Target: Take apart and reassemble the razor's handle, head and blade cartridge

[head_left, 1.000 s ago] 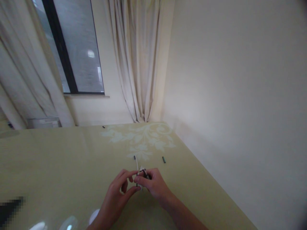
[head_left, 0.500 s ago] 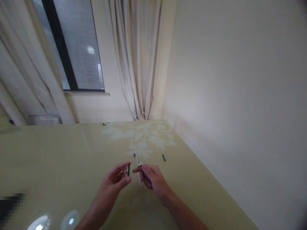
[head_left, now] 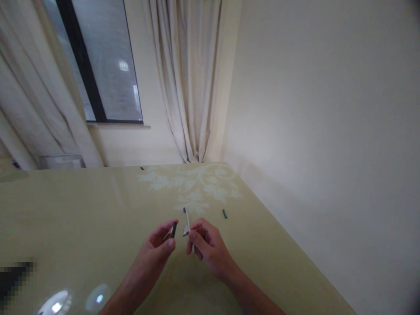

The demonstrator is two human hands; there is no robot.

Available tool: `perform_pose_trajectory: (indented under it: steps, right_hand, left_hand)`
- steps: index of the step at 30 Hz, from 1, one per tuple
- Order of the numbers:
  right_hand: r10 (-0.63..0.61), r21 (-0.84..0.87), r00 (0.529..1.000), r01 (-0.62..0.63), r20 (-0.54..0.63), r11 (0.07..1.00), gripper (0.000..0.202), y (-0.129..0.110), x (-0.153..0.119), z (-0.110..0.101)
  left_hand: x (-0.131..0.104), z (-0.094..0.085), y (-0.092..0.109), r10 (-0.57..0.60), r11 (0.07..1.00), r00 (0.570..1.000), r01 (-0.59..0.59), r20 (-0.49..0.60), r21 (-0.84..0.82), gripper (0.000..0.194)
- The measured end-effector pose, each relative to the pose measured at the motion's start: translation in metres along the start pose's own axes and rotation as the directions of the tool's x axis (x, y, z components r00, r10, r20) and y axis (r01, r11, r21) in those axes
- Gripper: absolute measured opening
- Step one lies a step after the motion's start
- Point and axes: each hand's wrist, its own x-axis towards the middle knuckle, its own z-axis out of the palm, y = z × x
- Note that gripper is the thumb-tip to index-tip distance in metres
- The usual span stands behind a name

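Observation:
Between the thumb and fingers of my left hand point(head_left: 158, 245) is a small dark bar point(head_left: 173, 230), tilted. Just to the right, my right hand point(head_left: 207, 246) pinches a small whitish piece with a dark edge point(head_left: 186, 230), too small to make out clearly. A thin white stick with a dark end point(head_left: 184, 210) lies on the table beyond the hands, its near part hidden behind the whitish piece and my fingers. The two hands are apart. Beyond my right hand another small dark bar point(head_left: 225, 214) lies on the table.
The greenish table point(head_left: 82, 218) has a pale floral pattern near its far edge. A tiny dark piece point(head_left: 142, 168) lies at that edge. A wall point(head_left: 321, 131) runs along the right side; curtains point(head_left: 188, 87) and a window point(head_left: 108, 61) stand behind. Pixelated dark shape at lower left.
My right hand has turned, its fingers now pinching the whitish piece lower in front of the stick. My left hand has shifted slightly left, and its dark bar is more tilted.

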Motion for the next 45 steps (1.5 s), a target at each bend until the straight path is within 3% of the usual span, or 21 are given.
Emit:
perform_pose_trajectory:
  steps: [13, 23, 34, 45]
  right_hand:
    - [-0.039, -0.154, 0.997, 0.030, -0.059, 0.988, 0.034, 0.003, -0.004, 0.001]
    - [-0.045, -0.084, 0.998, 0.041, -0.045, 0.996, 0.028, -0.001, -0.005, 0.004]
    - [-0.104, -0.130, 0.993, 0.096, -0.053, 0.987, 0.022, 0.001, -0.007, 0.002]
    - [-0.168, -0.265, 0.981, 0.139, -0.092, 0.954, 0.019, -0.007, -0.007, -0.009]
  left_hand:
    - [-0.008, 0.008, 0.011, -0.016, 1.000, 1.000, 0.016, -0.008, -0.002, 0.061]
    - [-0.008, 0.008, 0.010, -0.020, 1.000, 1.000, 0.020, 0.020, -0.016, 0.055]
    - [-0.010, 0.012, 0.013, 0.011, 1.000, 0.997, -0.012, 0.075, 0.008, 0.052]
    - [-0.006, -0.002, 0.013, 0.074, 0.978, 0.992, -0.092, 0.100, 0.186, 0.049]
